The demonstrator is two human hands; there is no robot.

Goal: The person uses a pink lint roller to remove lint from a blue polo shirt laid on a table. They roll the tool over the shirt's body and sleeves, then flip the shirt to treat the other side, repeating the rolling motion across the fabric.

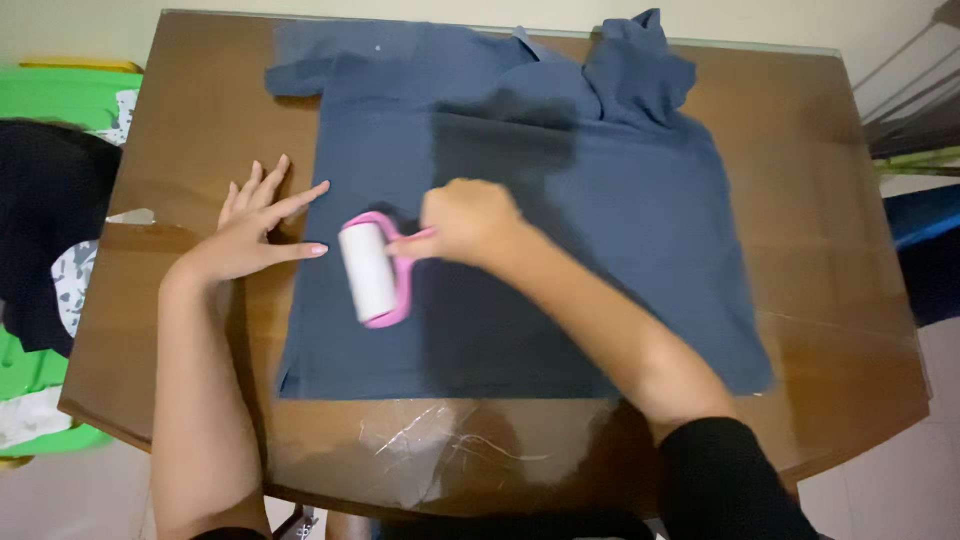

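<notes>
A blue short-sleeved shirt (560,210) lies spread flat on a brown wooden table (830,250). My right hand (470,222) grips the pink handle of a lint roller (372,272), whose white roll rests on the shirt's left part. My left hand (258,225) lies flat with fingers spread on the table at the shirt's left edge, fingertips touching the cloth.
A green basket (60,100) with dark and patterned clothes stands left of the table. A clear plastic sheet (430,450) covers the table top and wrinkles near the front edge. A metal rack (915,110) and a blue object (920,225) are at the right.
</notes>
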